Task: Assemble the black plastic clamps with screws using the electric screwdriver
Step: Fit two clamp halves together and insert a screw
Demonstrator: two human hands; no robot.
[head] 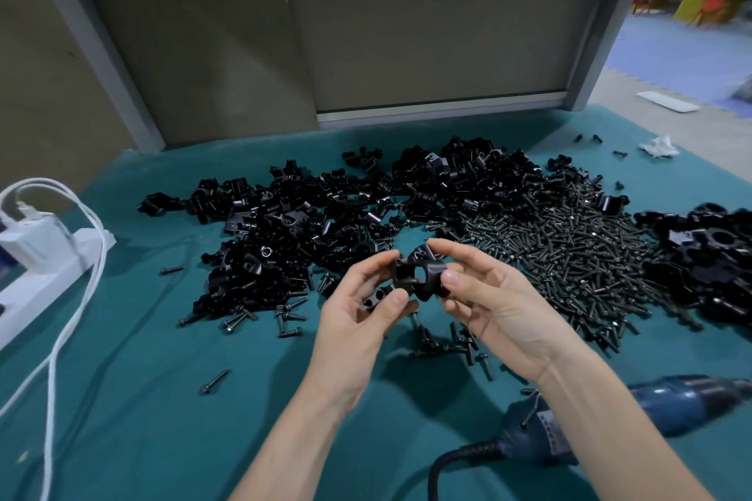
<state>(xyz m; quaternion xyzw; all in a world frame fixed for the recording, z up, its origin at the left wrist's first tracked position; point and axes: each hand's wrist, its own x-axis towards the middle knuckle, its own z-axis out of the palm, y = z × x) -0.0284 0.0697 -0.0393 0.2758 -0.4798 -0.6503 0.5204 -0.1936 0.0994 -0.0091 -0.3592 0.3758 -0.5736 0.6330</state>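
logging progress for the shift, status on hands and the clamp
Left hand and right hand both pinch one black clamp above the cloth. Electric screwdriver lies untouched by right forearm. Nothing in the way.

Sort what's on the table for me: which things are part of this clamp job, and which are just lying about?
Job: clamp held by left hand and right hand, pile of clamp parts, heap of screws, electric screwdriver.
Lying about: power strip, white cables, crumpled tissue.
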